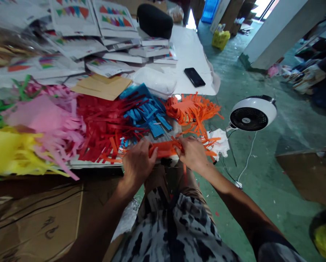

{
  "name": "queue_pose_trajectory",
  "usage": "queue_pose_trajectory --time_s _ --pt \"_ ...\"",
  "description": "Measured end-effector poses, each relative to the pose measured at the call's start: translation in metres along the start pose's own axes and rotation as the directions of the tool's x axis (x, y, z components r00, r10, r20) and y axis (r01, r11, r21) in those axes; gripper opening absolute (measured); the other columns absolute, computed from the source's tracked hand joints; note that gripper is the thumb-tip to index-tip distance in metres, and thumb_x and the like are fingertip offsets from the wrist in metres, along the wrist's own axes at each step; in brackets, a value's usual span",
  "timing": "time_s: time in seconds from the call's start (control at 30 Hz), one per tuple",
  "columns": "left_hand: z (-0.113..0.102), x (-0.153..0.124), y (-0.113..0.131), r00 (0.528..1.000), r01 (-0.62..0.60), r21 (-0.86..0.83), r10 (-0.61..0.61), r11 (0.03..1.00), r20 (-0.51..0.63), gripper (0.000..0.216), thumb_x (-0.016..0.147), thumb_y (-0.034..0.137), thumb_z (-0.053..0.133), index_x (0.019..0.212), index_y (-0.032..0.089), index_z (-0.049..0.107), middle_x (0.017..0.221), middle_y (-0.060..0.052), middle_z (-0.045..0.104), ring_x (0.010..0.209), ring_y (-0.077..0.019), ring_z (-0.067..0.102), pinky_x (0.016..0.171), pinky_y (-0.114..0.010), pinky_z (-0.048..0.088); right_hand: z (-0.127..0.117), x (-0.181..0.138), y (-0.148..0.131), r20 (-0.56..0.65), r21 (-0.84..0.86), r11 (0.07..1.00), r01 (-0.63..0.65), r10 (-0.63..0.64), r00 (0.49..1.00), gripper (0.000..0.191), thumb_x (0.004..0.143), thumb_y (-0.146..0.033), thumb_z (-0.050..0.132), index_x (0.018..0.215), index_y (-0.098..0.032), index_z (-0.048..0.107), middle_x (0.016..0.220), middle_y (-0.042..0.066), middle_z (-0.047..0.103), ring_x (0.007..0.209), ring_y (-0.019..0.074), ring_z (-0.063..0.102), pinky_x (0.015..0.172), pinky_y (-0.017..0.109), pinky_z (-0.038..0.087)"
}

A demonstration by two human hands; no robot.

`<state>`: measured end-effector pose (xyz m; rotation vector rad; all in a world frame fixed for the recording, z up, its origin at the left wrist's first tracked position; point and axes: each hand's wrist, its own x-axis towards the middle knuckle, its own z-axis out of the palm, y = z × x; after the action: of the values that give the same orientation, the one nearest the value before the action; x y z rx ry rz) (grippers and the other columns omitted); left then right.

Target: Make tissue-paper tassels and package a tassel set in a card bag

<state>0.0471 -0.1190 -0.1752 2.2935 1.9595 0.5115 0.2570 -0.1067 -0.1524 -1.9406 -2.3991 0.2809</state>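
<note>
Both my hands grip one folded orange paper fringe (165, 148) at the near edge of the table. My left hand (137, 163) pinches its left end, my right hand (191, 153) holds its right end, fingers closed. Just beyond lies a loose pile of orange fringe (191, 109). Left of it sit piles of blue fringe (146, 111), red fringe (103, 125), pink fringe (47, 118) and yellow fringe (12, 153).
A black phone (194, 77) lies on the white tabletop (190, 51). Stacked printed packets (113, 22) and brown card (103, 86) fill the back. A small white fan (252, 113) stands on the green floor at right. Cardboard boxes (40, 218) sit under the table.
</note>
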Motion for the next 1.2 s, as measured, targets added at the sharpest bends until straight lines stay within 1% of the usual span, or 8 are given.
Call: queue_pose_trajectory --time_s 0.1,0.2,0.3,0.63,0.8,0.93,1.03,1.2 --pt "0.004 -0.002 -0.004 0.979 -0.185 -0.056 0.180 0.981 -0.098 0.032 0.102 0.031 0.053 0.128 0.020 0.068 0.122 -0.014 0.073 0.112 -0.0312 0.066 0.092 -0.043 0.048 0.001 0.000 -0.002 -0.004 -0.036 0.999 -0.005 0.005 1.000 0.029 0.101 -0.038 0.053 0.114 -0.019 0.070 0.100 0.015 0.078 0.107 0.0334 0.067 0.086 0.040 0.042" --pt "0.008 -0.006 -0.008 0.892 -0.452 -0.161 0.442 0.878 -0.092 0.039 0.104 0.021 0.050 0.137 0.032 0.066 0.136 -0.006 0.072 0.129 -0.0282 0.062 0.117 -0.050 0.034 0.000 0.000 -0.002 -0.009 -0.056 0.998 0.002 -0.002 1.000 0.026 0.100 -0.036 0.054 0.110 -0.019 0.071 0.100 0.015 0.078 0.106 0.0329 0.068 0.087 0.040 0.043" --pt "0.010 -0.012 -0.007 0.836 -0.545 -0.191 0.546 0.817 -0.049 0.040 0.105 0.024 0.051 0.140 0.034 0.065 0.138 -0.004 0.072 0.130 -0.0270 0.063 0.126 -0.055 0.021 -0.002 0.002 -0.002 -0.004 -0.057 0.998 -0.005 0.005 1.000 0.027 0.101 -0.035 0.053 0.111 -0.019 0.072 0.099 0.015 0.078 0.105 0.0322 0.069 0.087 0.040 0.043" --pt "0.014 -0.026 0.003 0.858 -0.514 -0.026 0.513 0.858 -0.035 0.045 0.104 0.042 0.055 0.146 0.029 0.061 0.145 -0.010 0.066 0.136 -0.0310 0.058 0.126 -0.061 0.024 -0.005 -0.002 0.005 -0.034 -0.029 0.998 -0.058 0.057 0.998 0.035 0.100 -0.038 0.055 0.127 -0.018 0.067 0.108 0.015 0.077 0.108 0.0321 0.069 0.092 0.041 0.045" --pt "0.017 -0.030 0.004 0.858 -0.513 -0.005 0.512 0.858 -0.046 0.043 0.105 0.042 0.052 0.144 0.030 0.063 0.147 -0.010 0.064 0.139 -0.0314 0.057 0.124 -0.062 0.027 -0.021 -0.027 0.039 -0.224 0.006 0.992 -0.128 0.126 0.966 0.040 0.092 -0.019 0.054 0.130 -0.016 0.064 0.124 0.015 0.073 0.115 0.0335 0.064 0.094 0.044 0.046" --pt "0.016 -0.030 0.006 0.865 -0.502 -0.038 0.500 0.864 -0.048 0.044 0.102 0.043 0.059 0.144 0.033 0.064 0.147 -0.011 0.064 0.139 -0.0331 0.057 0.124 -0.064 0.028 -0.020 -0.053 0.031 -0.340 -0.147 0.979 0.139 -0.182 0.923 0.062 0.089 -0.017 0.058 0.150 -0.016 0.054 0.158 0.015 0.052 0.140 0.0361 0.047 0.116 0.056 0.032" --pt "0.016 -0.029 0.007 0.866 -0.500 -0.051 0.498 0.865 -0.054 0.046 0.100 0.041 0.062 0.146 0.034 0.062 0.145 -0.012 0.066 0.137 -0.0339 0.058 0.123 -0.066 0.029 0.001 -0.062 0.016 -0.249 -0.165 0.906 0.390 -0.421 0.872 0.048 0.096 -0.022 0.056 0.143 -0.016 0.063 0.146 0.011 0.065 0.136 0.0316 0.051 0.121 0.052 0.028" --pt "0.016 -0.026 -0.010 0.840 -0.541 -0.090 0.532 0.836 -0.105 0.036 0.102 0.032 0.060 0.137 0.033 0.068 0.141 -0.007 0.069 0.134 -0.0284 0.062 0.126 -0.066 0.023 0.026 -0.056 0.016 -0.254 -0.108 0.909 0.403 -0.417 0.873 0.036 0.099 -0.021 0.056 0.132 -0.020 0.073 0.135 0.008 0.073 0.128 0.0290 0.059 0.114 0.052 0.032"
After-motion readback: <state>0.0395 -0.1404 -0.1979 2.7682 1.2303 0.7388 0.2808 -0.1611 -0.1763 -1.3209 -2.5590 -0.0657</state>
